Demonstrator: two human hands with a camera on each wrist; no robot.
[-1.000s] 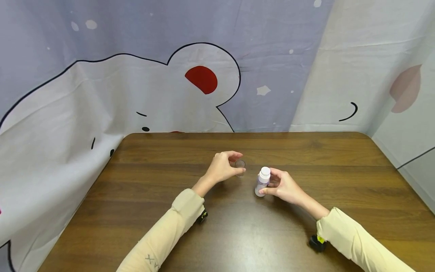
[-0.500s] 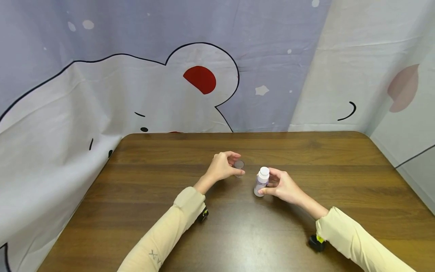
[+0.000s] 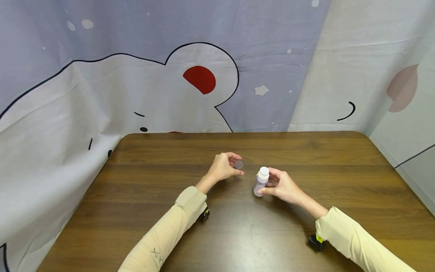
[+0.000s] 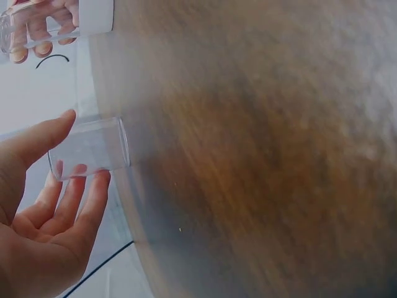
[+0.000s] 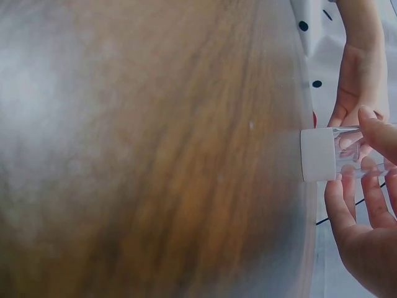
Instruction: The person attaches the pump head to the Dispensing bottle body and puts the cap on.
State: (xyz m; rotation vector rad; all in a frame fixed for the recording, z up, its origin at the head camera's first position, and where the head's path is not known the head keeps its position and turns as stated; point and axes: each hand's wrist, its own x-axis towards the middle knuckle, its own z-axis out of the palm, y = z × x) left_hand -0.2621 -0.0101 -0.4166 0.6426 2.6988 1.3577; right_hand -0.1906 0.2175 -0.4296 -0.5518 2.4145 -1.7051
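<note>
My left hand (image 3: 221, 167) holds a small clear cylindrical cup (image 3: 239, 164) between thumb and fingertips. In the left wrist view, the thumb lies along one side of the clear cup (image 4: 90, 146) and several fingertips meet the other side. To the right, my right hand (image 3: 286, 187) grips a small bottle (image 3: 261, 184) with a white top, upright on the table. The right wrist view shows the bottle's white base (image 5: 317, 155) and see-through body, with thumb and fingers around the body. A short gap separates the cup from the bottle.
Both things are around the middle of a brown wooden table (image 3: 163, 151). A printed curtain (image 3: 272, 56) hangs behind its far edge and along the sides. Small black devices, such as the right one (image 3: 316, 243), sit under both wrists.
</note>
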